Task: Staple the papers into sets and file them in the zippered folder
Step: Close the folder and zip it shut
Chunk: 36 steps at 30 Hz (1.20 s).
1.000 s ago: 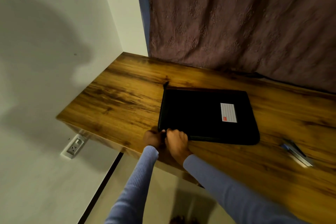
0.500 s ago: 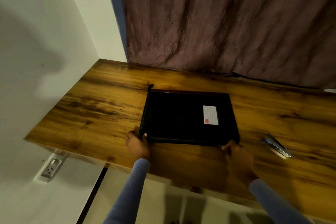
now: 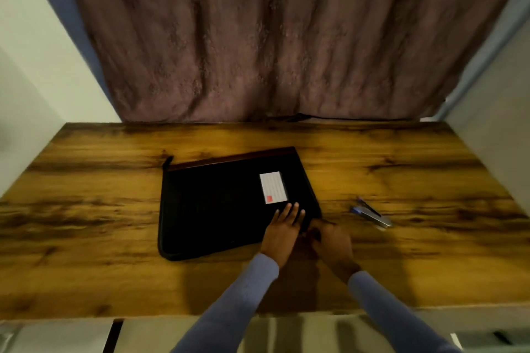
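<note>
Black zippered folder (image 3: 226, 209): lies flat and closed on the wooden desk (image 3: 100, 209), slightly skewed, its reddish-brown spine edge toward the curtain (image 3: 272, 37); a white label (image 3: 273, 187) with a small red patch sits on the cover near the right side. Left hand (image 3: 284, 231): rests palm down on the folder's near right corner, fingers (image 3: 294, 210) straight and slightly spread, tips just below the label, gripping nothing. Right hand (image 3: 332, 242): at the same corner, just beside the left hand, fingers curled in toward the folder's edge; the spot is dark and blurred, so whether they pinch a zipper pull cannot be told. Stapler (image 3: 371, 213): blue and silver, lies on the desk to the right of the folder, apart from both hands. Both forearms wear blue-grey sleeves (image 3: 235, 304).
</note>
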Available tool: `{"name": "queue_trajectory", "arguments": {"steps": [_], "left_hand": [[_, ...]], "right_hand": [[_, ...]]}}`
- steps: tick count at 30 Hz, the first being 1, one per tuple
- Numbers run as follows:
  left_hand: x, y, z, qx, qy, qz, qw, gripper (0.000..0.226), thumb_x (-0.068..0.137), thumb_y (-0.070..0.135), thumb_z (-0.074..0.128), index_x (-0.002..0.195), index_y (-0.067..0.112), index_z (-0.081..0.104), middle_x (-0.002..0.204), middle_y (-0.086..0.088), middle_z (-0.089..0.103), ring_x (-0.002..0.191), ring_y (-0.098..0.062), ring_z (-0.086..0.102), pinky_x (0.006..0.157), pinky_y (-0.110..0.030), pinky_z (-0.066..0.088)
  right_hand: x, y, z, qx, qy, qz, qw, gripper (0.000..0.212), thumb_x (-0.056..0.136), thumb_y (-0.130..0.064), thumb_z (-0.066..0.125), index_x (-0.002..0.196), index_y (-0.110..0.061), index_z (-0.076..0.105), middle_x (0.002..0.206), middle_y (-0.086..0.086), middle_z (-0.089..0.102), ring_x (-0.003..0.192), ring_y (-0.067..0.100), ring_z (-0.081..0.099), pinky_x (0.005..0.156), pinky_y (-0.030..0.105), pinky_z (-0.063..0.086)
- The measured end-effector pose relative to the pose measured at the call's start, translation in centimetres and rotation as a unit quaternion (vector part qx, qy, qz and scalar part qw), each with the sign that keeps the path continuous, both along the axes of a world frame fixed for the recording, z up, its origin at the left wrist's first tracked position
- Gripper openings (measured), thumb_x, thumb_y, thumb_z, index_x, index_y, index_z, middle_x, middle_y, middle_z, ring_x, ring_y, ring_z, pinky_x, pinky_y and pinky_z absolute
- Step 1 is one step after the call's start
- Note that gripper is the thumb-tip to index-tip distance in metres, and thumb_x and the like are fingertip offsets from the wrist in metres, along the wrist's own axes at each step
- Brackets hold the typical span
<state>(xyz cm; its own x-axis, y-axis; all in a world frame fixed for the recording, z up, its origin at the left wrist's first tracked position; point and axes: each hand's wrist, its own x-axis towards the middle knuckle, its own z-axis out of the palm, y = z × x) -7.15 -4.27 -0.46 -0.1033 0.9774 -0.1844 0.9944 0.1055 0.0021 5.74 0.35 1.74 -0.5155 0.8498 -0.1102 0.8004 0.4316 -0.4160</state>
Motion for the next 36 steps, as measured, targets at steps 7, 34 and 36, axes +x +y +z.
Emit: {"name": "queue_trajectory", "arguments": {"steps": [7,34,36], "left_hand": [[-0.6,-0.6,-0.1,-0.040,0.032,-0.059,0.997,0.064,0.097,0.000,0.030,0.148,0.008,-0.008,0.158,-0.013,-0.009,0.145,-0.028,-0.009,0.117,-0.038,-0.001],[0.3,-2.2,-4.7,0.243,-0.017,-0.067,0.968,0.057,0.102,0.037,0.008,0.148,0.005,-0.004,0.157,-0.017,-0.003,0.145,-0.030,-0.008,0.112,-0.042,0.010],[0.2,-2.3,-5.2,0.250,-0.011,-0.071,0.966,0.057,0.102,0.036,0.008,0.148,0.004,-0.004,0.157,-0.017,-0.003,0.145,-0.031,-0.008,0.112,-0.043,0.009]], "right_hand": [[2.4,2.5,-0.7,-0.012,-0.013,0.009,1.000,0.015,0.092,-0.024,0.054,0.102,-0.019,0.063,0.094,0.001,0.067,0.078,0.015,0.061,0.050,0.014,0.032],[-4.5,13.0,0.2,0.072,-0.086,0.049,0.992,0.024,0.091,-0.029,0.051,0.110,-0.018,0.061,0.103,0.006,0.065,0.094,0.023,0.062,0.072,0.029,0.049],[-6.2,14.5,0.4,0.095,-0.090,0.036,0.991,0.026,0.093,-0.029,0.048,0.110,-0.014,0.060,0.103,0.009,0.065,0.094,0.026,0.063,0.069,0.030,0.048]]}}
